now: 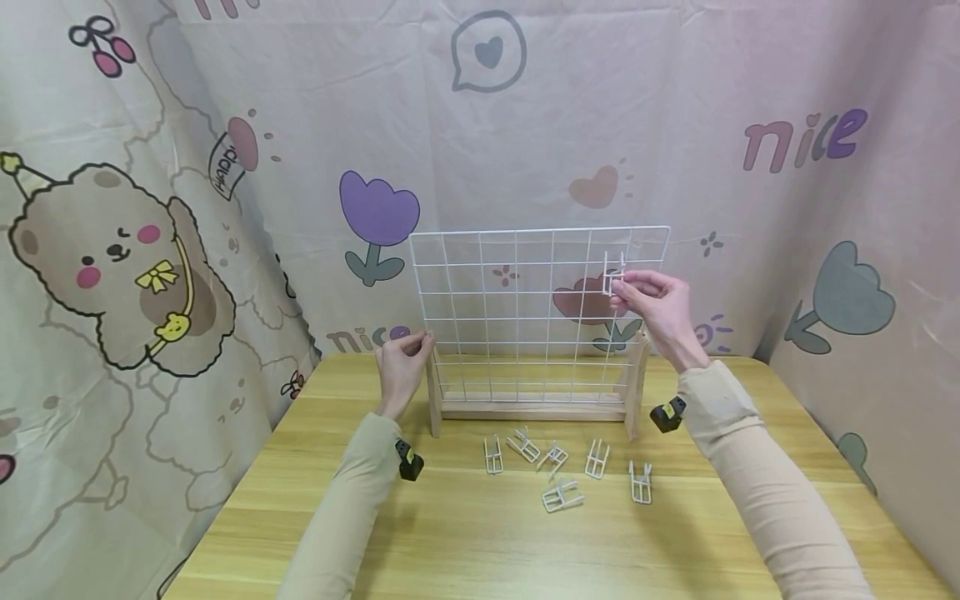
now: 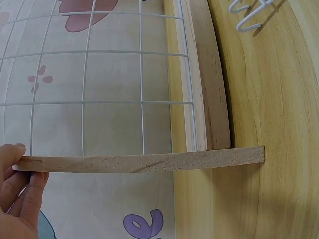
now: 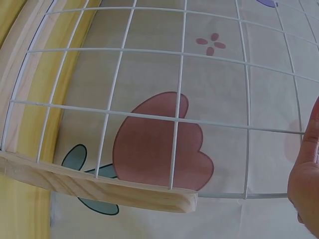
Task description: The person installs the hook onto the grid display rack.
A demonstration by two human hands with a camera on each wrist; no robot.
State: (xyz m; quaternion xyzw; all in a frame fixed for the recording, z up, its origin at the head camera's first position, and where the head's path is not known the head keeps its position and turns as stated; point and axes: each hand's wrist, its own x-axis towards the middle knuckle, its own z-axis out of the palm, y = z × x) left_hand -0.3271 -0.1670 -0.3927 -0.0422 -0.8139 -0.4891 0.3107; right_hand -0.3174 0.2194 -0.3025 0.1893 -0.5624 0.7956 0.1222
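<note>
A white wire grid panel (image 1: 516, 292) stands upright in a wooden stand (image 1: 532, 411). At its left side my left hand (image 1: 400, 371) pinches the top end of the stand's left upright (image 2: 139, 163) between thumb and fingers. My right hand (image 1: 660, 312) pinches a small white wire hook (image 1: 606, 279) by its lower part, its prongs pointing up. This hook overlaps the upper right of the grid in the head view. Only the edge of the right hand (image 3: 305, 184) shows in the right wrist view, with the hook out of sight there.
Several similar white wire hooks lie loose on the wooden table (image 1: 465, 533) in front of the stand, among them one at the left (image 1: 492, 457) and one at the right (image 1: 641, 483). A printed curtain (image 1: 495, 150) hangs behind and at both sides.
</note>
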